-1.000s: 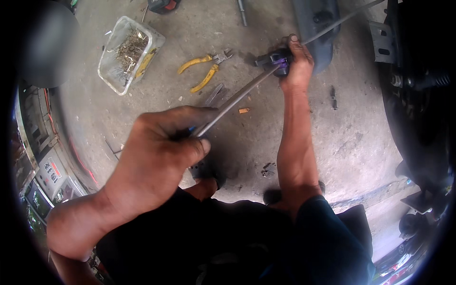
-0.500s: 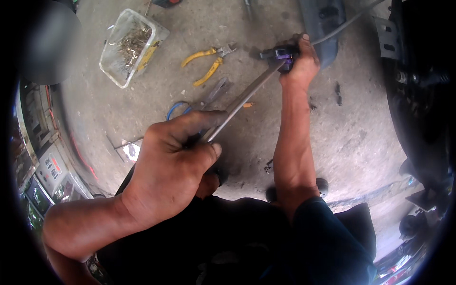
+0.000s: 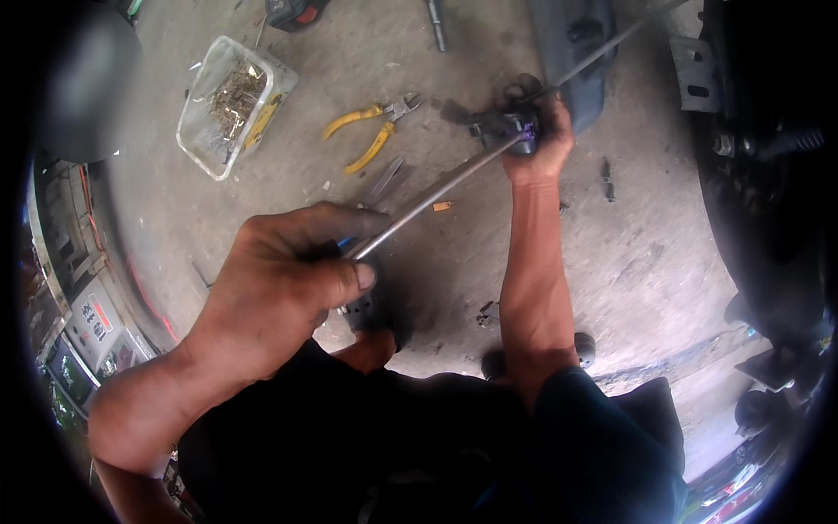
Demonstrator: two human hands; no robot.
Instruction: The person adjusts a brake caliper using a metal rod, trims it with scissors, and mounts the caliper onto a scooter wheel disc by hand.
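My left hand is closed around the handle of a long screwdriver, close to the camera. Its thin metal shaft runs up and right to a small black part with a purple piece. My right hand grips that part at arm's length over the concrete floor. A grey cable or rod leaves the part toward the upper right. The screwdriver's tip is hidden where it meets the part.
Yellow-handled pliers lie on the floor beside a clear plastic tub of small metal parts. A dark grey panel lies at the top, with dark vehicle parts along the right. A small orange bit and flat metal tools lie under the shaft.
The view has shifted a little; my left hand sits slightly lower and nearer the middle. Both hands keep the same grips on the screwdriver and the black part.
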